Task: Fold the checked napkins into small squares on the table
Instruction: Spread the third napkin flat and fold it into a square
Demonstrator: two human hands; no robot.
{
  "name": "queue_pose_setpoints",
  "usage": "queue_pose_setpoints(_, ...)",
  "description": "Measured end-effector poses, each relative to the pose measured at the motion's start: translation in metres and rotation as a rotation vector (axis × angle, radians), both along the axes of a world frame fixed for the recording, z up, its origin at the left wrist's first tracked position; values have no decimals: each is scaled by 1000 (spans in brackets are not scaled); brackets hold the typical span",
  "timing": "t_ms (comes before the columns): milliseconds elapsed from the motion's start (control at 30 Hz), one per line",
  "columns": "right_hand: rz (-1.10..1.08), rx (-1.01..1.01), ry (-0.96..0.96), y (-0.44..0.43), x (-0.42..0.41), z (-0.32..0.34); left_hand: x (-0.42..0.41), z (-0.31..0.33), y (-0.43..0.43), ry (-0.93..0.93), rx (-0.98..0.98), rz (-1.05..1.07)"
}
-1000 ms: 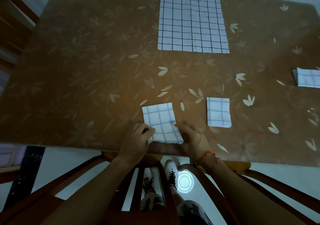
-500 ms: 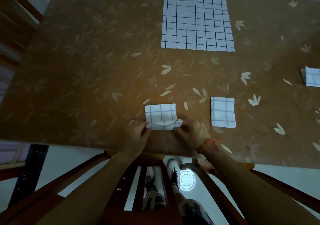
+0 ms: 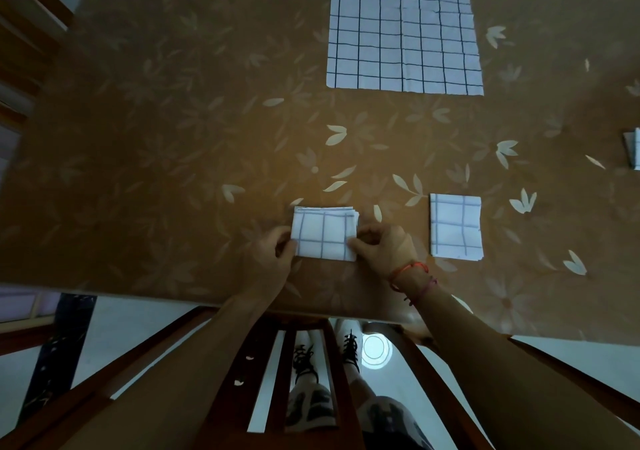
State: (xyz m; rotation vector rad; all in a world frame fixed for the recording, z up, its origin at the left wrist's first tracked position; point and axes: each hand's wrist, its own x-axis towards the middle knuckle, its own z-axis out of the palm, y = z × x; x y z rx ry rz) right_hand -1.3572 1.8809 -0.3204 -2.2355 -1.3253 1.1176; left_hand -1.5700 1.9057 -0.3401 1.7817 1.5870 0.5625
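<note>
Pinching the napkin (image 3: 323,238) from both sides: with the left hand (image 3: 272,259), fingers curled at its left edge and thumb on top; with the right hand (image 3: 386,250), fingers curled at its near right corner and thumb pressing on the cloth. Holding nothing else in either hand.

Keeping it flat on the table (image 3: 138,172), close to the near edge, straight ahead of the body and squarely between the two hands, so favouring neither. Looking small and nearly square, a shade wider than deep, so lying with its long axis left to right. Showing stacked layers at the far right corner, slightly fanned.

Judging this one as all but done, probably needing only a pressing flat and perhaps a squaring of those layers, with the right hand placed for that corner.

Leaving a finished square (image 3: 455,227) just to the right, apart from the right hand, and another folded piece (image 3: 633,153) well apart at the right border, cut off by the frame.

Leaving an open napkin (image 3: 403,30) spread flat far across the table, ahead and a little right of centre, running out of view at its far end, so giving no sure long axis.

Judging that as the next one: calling for a long forward reach, slightly shorter for the right hand, and likely a drag back toward the near edge before folding.
</note>
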Motion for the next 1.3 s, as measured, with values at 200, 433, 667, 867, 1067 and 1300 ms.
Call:
queue_pose_setpoints(200, -27, -143, 36, 8, 2, -3, 4, -2, 6, -10, -15, -2)
queue_pose_setpoints(433, 15, -150, -76, 11, -3, -1, -6, -8, 15, 278, 318, -303)
queue_pose_setpoints(667, 16, -136, -120, 13, -7, -6, -18, -10, 24, 509, 360, -621)
queue_pose_setpoints(867, 11, -139, -156, 16, -7, -8, -19, -13, 23, 564, 257, -639)
queue_pose_setpoints(1067, 56, -149, -197, 18, -9, -5, -19, -15, 24, 583, 228, -637)
queue_pose_setpoints(1300, 59, 81, -413, 8, -18, 6, -20, -19, 25, 619, 216, -635)
